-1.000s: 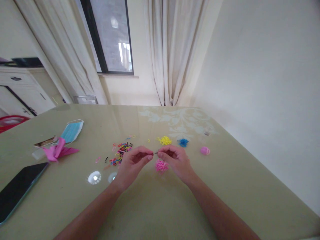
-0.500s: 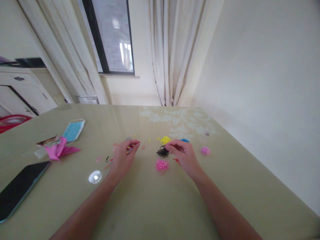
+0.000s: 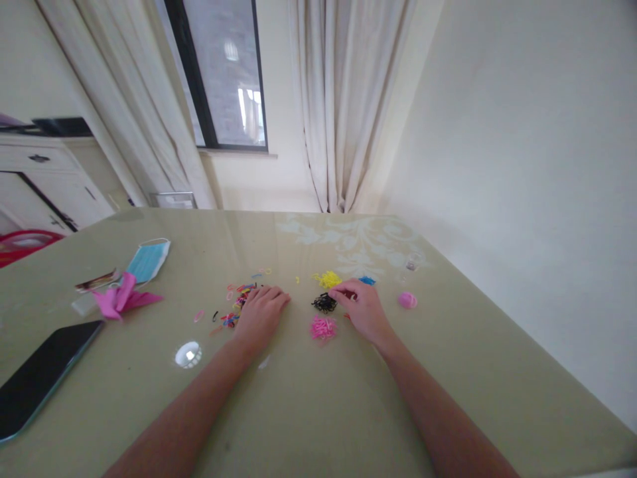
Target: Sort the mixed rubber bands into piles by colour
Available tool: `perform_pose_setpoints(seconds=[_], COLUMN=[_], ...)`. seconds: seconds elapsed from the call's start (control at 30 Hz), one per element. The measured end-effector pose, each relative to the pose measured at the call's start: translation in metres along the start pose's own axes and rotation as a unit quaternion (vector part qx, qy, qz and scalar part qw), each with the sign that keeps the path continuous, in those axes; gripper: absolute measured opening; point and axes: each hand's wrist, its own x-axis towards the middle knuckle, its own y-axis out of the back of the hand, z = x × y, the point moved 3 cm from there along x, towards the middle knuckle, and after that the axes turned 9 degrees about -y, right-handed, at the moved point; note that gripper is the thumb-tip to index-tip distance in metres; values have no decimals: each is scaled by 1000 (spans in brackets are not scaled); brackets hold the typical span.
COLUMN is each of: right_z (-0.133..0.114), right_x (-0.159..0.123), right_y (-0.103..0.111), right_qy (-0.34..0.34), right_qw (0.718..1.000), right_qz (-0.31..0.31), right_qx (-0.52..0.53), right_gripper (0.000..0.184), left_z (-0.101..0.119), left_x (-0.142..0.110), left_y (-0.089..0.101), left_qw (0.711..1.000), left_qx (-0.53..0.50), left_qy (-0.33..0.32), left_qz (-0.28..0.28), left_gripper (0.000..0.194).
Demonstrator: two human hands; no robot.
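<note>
My left hand (image 3: 261,317) lies palm down on the table, fingers stretched out, at the right side of a mixed heap of small coloured rubber bands (image 3: 243,292), part of which it covers. Thumb and forefinger of my right hand (image 3: 364,311) are pinched together at the edge of a pile of black rubber bands (image 3: 324,303); anything between the tips is too small to make out. Yellow rubber bands (image 3: 328,279) lie behind the black ones and pink rubber bands (image 3: 323,328) in front. Blue rubber bands (image 3: 367,281) sit just beyond my right hand, which partly hides a red bit (image 3: 347,317).
To the right are a round pink object (image 3: 407,301) and a small clear piece (image 3: 412,264). On the left lie a phone (image 3: 47,372), pink folded paper (image 3: 124,299), a blue face mask (image 3: 150,260) and a shiny white round spot (image 3: 188,355).
My left hand has turned from a raised pinch to palm down and moved slightly right, uncovering more of the mixed heap. The right hand stays pinched beside the black pile.
</note>
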Motion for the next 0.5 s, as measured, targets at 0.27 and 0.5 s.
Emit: perform_pose_setpoints(seconds=[0.27,0.5], right_z=[-9,-61], right_x=[-3,-34], right_y=[0,12], right_qy=[50,145], right_qw=[994,968], right_qz=[14,-59], right_qx=[-92,198], right_gripper=[18,22], left_z=[16,60], left_x=[1,-15], left_y=[16,56], left_qw=[957,845], left_qx=[-238,-481], left_qy=[38,30], left_qz=[161,229], left_gripper=[5,11])
